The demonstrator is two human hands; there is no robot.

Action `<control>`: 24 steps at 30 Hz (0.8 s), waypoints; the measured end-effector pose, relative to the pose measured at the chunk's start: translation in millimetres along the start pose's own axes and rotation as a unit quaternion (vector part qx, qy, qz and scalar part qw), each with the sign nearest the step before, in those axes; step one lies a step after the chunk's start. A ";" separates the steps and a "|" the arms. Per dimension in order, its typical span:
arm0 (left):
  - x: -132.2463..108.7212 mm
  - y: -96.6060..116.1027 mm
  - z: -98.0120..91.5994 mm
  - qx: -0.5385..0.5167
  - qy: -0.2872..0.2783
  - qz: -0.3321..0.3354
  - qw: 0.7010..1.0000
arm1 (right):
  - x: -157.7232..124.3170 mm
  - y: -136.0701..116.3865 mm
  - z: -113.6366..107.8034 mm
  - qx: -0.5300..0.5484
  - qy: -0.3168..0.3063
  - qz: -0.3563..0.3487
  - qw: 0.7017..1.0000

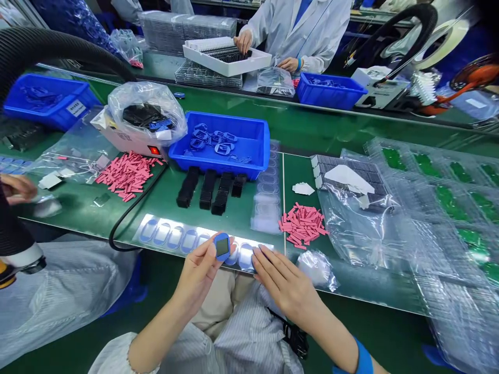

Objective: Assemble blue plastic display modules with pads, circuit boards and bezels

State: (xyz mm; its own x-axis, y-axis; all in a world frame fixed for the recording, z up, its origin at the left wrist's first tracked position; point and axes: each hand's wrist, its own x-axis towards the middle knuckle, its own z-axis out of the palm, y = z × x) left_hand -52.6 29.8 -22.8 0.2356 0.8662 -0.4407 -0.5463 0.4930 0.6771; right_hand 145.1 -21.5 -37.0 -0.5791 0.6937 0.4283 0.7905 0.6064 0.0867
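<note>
My left hand (197,278) grips a blue frame (222,246); my right hand (286,288) lies open on a clear tray (171,234) at the green tabletop's (249,213) near edge, a co-worker (296,31) opposite.

Part (222,247): blue rim, dark centre. Bin (218,165): blue. Strips (304,224): pink. Counter (280,132): green. Sleeves (249,332): white-grey pinstripe. Wristband (364,361): blue.

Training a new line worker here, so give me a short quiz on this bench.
1. True or false: the left hand pinches a blue oval part.
2. Which is nearer the right hand? A: the pink strips. B: the blue bin.
3. What colour is the wristband on the right wrist?

Key: 1 true; 2 A; 3 blue.
</note>
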 end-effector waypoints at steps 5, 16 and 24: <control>-0.9 3.5 -10.9 -0.022 -0.010 0.019 1.000 | 6.0 13.0 -15.9 -0.049 -0.016 -0.138 0.989; -5.3 31.1 -53.2 0.016 0.054 0.133 0.990 | 19.9 13.3 -0.2 -0.028 -0.096 -0.041 0.994; 1.4 42.3 -80.1 0.012 0.069 0.185 0.980 | 4.9 -3.3 -8.7 -0.049 -0.009 -0.095 0.994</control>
State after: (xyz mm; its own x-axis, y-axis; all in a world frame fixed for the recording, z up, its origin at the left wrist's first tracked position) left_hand -139.8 45.4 -42.1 -0.0876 0.9677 -0.2365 -0.5550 0.1497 0.8183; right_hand 141.3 -23.5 -27.4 -0.7219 0.5779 0.3807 0.6823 0.6860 0.2526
